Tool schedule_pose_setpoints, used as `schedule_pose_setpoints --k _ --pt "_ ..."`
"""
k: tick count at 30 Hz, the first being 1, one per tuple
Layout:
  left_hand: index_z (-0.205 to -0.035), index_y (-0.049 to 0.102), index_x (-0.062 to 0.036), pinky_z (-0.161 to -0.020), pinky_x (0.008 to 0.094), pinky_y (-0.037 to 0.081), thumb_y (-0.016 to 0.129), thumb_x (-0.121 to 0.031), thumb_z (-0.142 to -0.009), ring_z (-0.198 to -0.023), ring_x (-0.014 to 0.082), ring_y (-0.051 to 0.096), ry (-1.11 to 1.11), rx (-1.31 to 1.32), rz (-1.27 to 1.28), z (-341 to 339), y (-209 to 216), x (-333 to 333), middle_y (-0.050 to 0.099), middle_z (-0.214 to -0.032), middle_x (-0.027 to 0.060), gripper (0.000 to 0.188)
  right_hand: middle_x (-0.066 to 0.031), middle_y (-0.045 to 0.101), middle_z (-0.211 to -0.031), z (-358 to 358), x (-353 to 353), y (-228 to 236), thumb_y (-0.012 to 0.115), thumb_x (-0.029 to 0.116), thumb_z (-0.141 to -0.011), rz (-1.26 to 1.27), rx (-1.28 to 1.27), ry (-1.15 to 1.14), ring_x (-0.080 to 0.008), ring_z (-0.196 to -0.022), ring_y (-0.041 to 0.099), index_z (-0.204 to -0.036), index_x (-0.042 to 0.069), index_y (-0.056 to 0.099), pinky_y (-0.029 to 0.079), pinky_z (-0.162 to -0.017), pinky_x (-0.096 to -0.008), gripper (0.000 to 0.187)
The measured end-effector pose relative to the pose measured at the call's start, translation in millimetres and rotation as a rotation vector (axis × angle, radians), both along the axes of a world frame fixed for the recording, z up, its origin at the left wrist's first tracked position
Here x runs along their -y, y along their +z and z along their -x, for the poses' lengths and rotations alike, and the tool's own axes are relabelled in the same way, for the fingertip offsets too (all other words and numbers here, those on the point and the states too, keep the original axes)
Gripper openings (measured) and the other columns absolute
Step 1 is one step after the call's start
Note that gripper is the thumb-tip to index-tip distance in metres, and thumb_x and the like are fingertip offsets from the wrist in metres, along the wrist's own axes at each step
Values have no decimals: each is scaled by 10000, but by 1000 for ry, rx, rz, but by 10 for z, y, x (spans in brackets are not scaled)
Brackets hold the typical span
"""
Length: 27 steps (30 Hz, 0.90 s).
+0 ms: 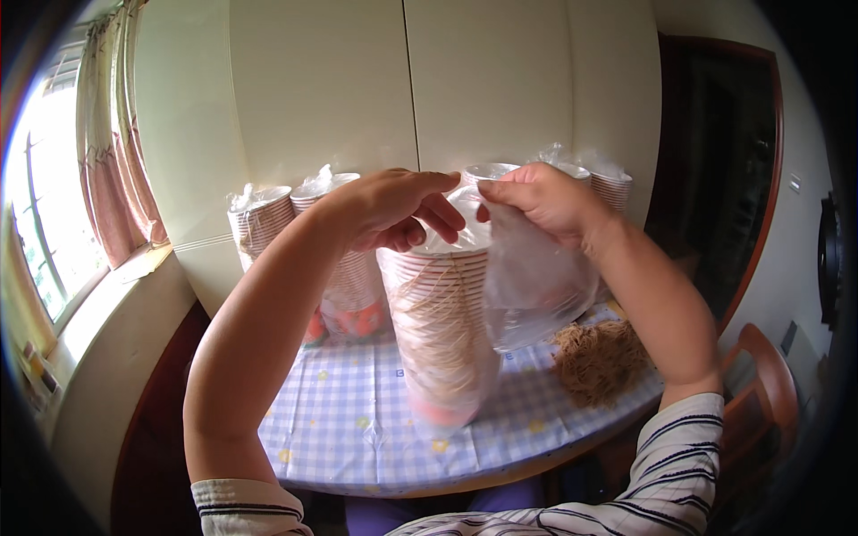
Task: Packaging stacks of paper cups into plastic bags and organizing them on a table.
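A tall stack of nested paper tubs (438, 322) with stringy tan strands down its side stands in front of me on the table. Clear plastic covers at least part of it. Over the stack's top rim my left hand (402, 210) hovers with its fingers bent and apart, and nothing shows in its grasp. At the right of the rim, my right hand (541, 201) pinches a clear plastic bag (536, 286) between thumb and fingers. The bag hangs down beside the stack. Whether it is joined to the plastic over the tubs, I cannot tell.
Several more bagged stacks of tubs (259, 219) line the table's back, left and right. A tangled heap of tan strands (601, 362) lies on the blue checked tablecloth (349, 429). Behind are pale cabinet doors (322, 89). A wooden chair (760, 384) stands at the right.
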<state>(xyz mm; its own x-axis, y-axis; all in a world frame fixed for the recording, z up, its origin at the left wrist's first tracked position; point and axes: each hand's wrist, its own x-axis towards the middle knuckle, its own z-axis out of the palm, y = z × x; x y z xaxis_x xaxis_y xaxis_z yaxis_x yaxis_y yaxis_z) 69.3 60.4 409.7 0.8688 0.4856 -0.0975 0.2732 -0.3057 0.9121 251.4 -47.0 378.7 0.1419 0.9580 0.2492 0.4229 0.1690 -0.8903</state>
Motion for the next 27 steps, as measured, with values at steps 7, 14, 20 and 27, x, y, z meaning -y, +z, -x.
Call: schedule_pose_setpoints --k 7,14,20,27 --pt "-658 566 -63 -422 215 266 614 -254 -896 -475 66 347 -10 -49 -142 -109 48 -252 393 -548 -35 309 -47 588 -710 750 103 -183 538 181 -921 -48 51 4 -109 -494 524 -960 -50 625 443 -468 -250 249" --pt "-858 701 -50 -421 235 351 665 -118 -826 -498 61 430 -5 -448 -808 -82 369 -207 679 -736 34 83 -46 639 -722 387 137 -83 594 223 -884 -207 470 15 -97 -623 584 -915 -3 680 497 -558 -260 244" --pt "-854 684 -22 -764 397 520 552 14 -732 -864 303 642 -72 -269 -1783 -311 116 -105 651 -886 138 184 -62 680 -727 -72 -25 128 632 169 -877 -559 610 -314 -89 -633 577 -912 -17 681 480 -623 -253 196" --pt "-789 604 -36 -723 360 532 589 -100 -813 -759 233 618 -245 245 -2072 -94 -176 -408 586 -812 74 70 -83 373 -1442 -97 -332 151 707 17 -701 -963 1194 -272 -271 -1300 384 -1295 193 518 365 -1061 -387 648"
